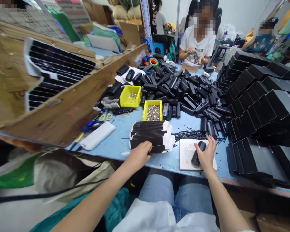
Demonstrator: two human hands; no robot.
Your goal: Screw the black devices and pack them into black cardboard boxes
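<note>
My left hand (140, 154) rests on the near end of a stack of flat black strips on white backing (151, 135), fingers curled over its edge. My right hand (206, 154) is closed round a small black plastic housing (198, 153), pressing it onto a white pad (187, 154) at the table's front edge. Thin black pins (195, 134) lie scattered just beyond the pad.
Two yellow bins (153, 111) of small metal parts stand behind the stack. A big heap of black housings (183, 90) covers the table's middle. Black boxes (261, 106) are stacked at the right. A white power bank (98, 136), scissors and cardboard lie left. A person in white works opposite.
</note>
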